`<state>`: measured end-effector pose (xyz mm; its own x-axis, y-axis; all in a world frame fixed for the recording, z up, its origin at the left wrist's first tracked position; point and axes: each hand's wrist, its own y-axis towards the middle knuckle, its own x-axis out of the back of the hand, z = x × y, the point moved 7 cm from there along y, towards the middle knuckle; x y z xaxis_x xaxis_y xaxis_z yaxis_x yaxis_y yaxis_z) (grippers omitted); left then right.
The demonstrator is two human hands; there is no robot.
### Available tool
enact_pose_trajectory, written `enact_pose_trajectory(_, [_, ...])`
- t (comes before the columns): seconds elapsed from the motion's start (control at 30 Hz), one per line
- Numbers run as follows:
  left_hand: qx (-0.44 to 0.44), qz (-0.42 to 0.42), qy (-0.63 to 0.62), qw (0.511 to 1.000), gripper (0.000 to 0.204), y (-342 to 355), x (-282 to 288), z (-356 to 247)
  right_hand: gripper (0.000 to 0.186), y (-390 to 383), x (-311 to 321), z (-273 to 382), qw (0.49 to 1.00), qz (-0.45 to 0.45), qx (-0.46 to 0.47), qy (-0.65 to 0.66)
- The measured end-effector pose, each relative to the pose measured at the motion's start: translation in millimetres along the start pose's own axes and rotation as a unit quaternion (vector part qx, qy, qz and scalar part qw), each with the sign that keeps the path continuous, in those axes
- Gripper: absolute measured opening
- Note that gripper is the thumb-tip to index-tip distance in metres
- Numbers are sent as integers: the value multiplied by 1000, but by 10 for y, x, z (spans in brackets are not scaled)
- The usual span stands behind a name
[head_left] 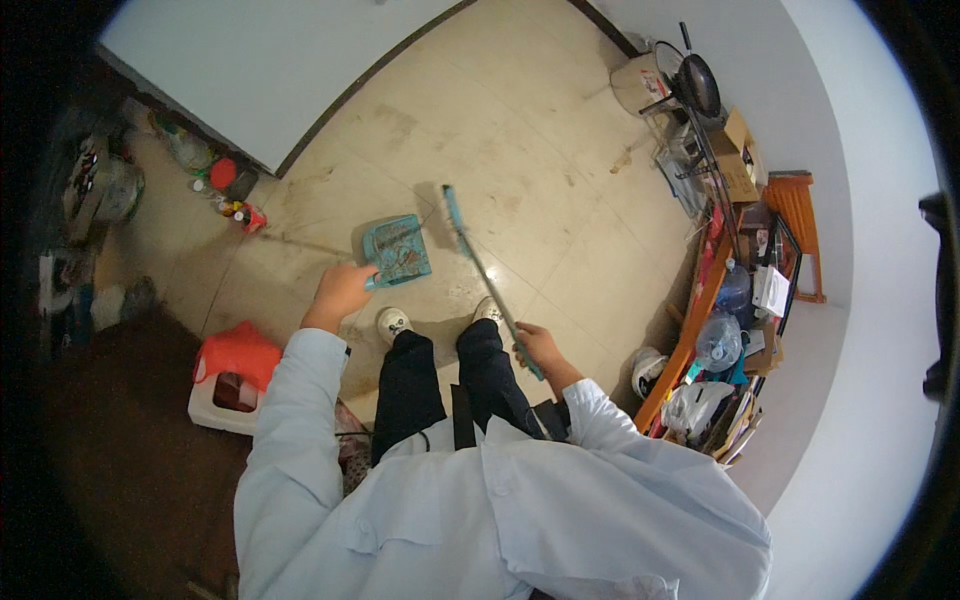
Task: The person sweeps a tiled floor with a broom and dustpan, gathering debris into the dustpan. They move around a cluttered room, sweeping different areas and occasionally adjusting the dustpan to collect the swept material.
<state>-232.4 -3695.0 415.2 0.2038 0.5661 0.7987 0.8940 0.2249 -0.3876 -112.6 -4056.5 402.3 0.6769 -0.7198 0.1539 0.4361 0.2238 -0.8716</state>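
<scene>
My left hand (342, 295) is closed round the short handle of a blue-green dustpan (400, 250), held in front of my left foot. Dark specks and smudges mark the inside of the pan. With my right hand (540, 350) I grip the handle of a broom (455, 212), fingers wrapped round it near its end. The broom slants forward and left, its narrow blue bristled head just right of the dustpan and apart from it. Whether the pan touches the tiled floor (560, 190) is hard to tell.
At right, a wooden-edged rack (690, 330) holds water bottles, bags and cardboard; a frying pan (698, 85) sits beyond. On the left are a white bin (222, 413) with a red bag, and several bottles with a red can (251, 218). A white panel (260, 70) stands far left.
</scene>
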Motion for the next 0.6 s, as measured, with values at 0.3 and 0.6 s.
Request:
enact_pose_trajectory(0.3, [69, -35, -48, 996, 28, -523, -92, 191, 14, 967, -555, -137, 999, 20, -1, -30])
enact_pose_trajectory(0.6, [105, -47, -56, 992, 32, -686, -197, 271, 34, 155, -616, -41, 987, 122, -4, -108])
